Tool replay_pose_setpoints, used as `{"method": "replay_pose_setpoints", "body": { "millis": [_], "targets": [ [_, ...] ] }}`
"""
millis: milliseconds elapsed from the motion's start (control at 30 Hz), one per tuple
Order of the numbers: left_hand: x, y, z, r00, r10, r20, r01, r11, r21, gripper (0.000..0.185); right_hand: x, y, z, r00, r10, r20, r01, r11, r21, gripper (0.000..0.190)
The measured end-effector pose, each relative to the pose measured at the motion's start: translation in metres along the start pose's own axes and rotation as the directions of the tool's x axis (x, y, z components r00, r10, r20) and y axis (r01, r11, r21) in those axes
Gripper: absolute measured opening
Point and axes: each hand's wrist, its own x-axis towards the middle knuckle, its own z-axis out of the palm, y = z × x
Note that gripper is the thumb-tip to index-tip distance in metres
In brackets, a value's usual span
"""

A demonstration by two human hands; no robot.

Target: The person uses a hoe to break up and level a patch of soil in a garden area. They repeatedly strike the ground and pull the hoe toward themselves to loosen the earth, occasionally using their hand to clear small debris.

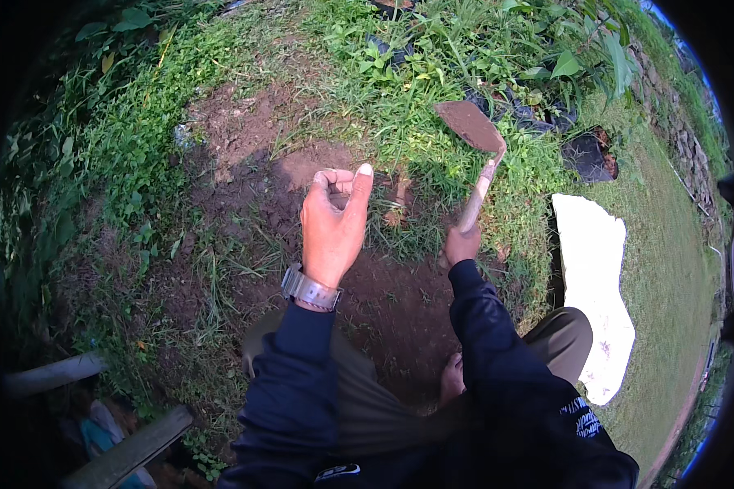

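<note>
My right hand [463, 244] grips the wooden handle of a small hand hoe [472, 125]. The hoe's flat metal blade is raised over grass and coated with brown soil. My left hand [337, 217] hangs above the ground with its fingers curled and the thumb apart; nothing shows in it. A watch [311, 288] with a translucent strap is on the left wrist. Below both hands lies bare brown soil [397, 312], with loose cut grass [238, 244] to the left.
A white sack [593, 293] lies on the lawn at the right. Black plastic plant bags [587, 157] stand among weeds at the upper right. Two poles [134, 449] jut in at the lower left. My bare foot [452, 378] rests on the soil between my knees.
</note>
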Motion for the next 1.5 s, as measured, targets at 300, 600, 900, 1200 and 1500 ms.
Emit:
{"method": "replay_pose_setpoints", "body": {
  "millis": [300,600,900,1200,1500],
  "targets": [
    [0.006,-0.001,0.009,0.997,-0.079,0.011,0.079,0.996,-0.041,0.044,-0.167,0.088,-0.04,0.927,0.371,0.044,-0.346,0.896,-0.28,0.034],
    [0.0,0.003,-0.003,0.998,-0.066,-0.005,0.065,0.997,-0.051,0.037,-0.002,-0.025,0.043,0.996,-0.038,0.08,0.037,0.999,0.018,0.027],
    [-0.005,0.007,-0.025,0.99,-0.139,0.018,0.14,0.986,-0.086,0.034,-0.153,0.076,0.013,0.921,0.31,0.235,-0.232,0.923,-0.308,0.035],
    [-0.006,0.012,-0.013,0.999,-0.052,-0.004,0.05,0.987,-0.152,0.036,-0.006,-0.051,0.059,0.984,-0.005,0.178,0.003,1.0,0.011,0.028],
    [-0.004,0.011,-0.024,0.997,-0.077,0.001,0.077,0.997,-0.009,0.037,-0.14,0.052,0.023,0.882,0.348,0.317,-0.2,0.886,-0.419,0.032]
  ]
}}
